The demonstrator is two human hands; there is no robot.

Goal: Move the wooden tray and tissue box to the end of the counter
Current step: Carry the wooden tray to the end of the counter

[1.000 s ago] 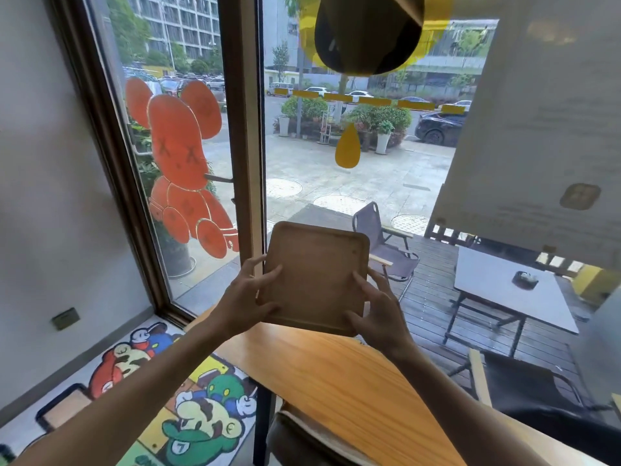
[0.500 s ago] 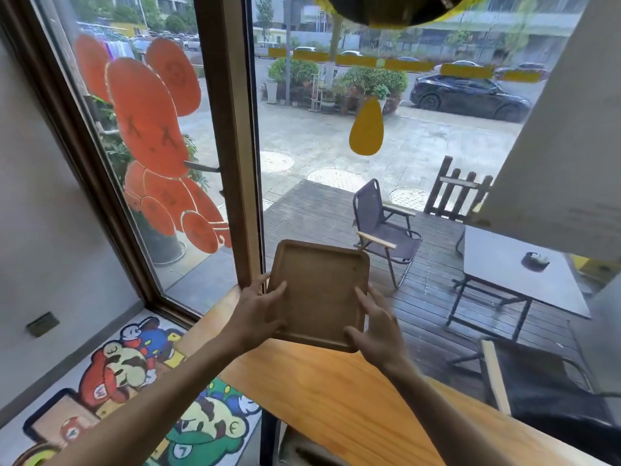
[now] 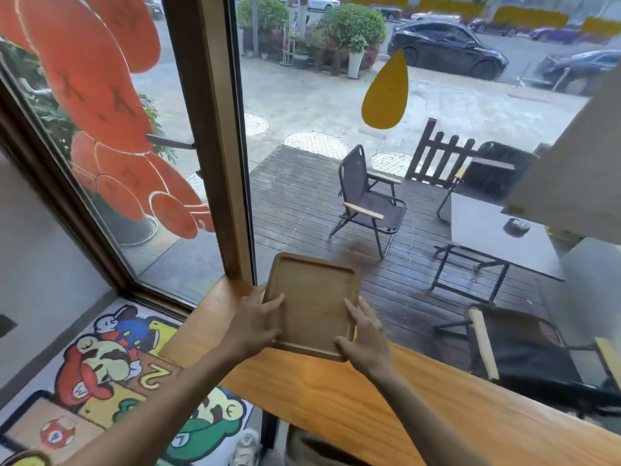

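Note:
A square wooden tray [image 3: 312,301] with a raised rim is held flat over the far left end of the wooden counter [image 3: 336,405], close to the window glass. My left hand [image 3: 257,322] grips its left edge, fingers on the rim. My right hand [image 3: 364,338] grips the near right corner, thumb on top. Whether the tray touches the counter I cannot tell. No tissue box is in view.
The window frame post [image 3: 221,146] stands just left of the tray, with glass right behind it. The counter's left end [image 3: 201,317] drops to a floor mat with cartoon figures [image 3: 111,371]. A stool seat [image 3: 312,445] sits under the counter's near edge.
The tray has come down from chest height and tilted flatter, toward the counter's end by the window. Both hands kept their grip; my view tipped downward.

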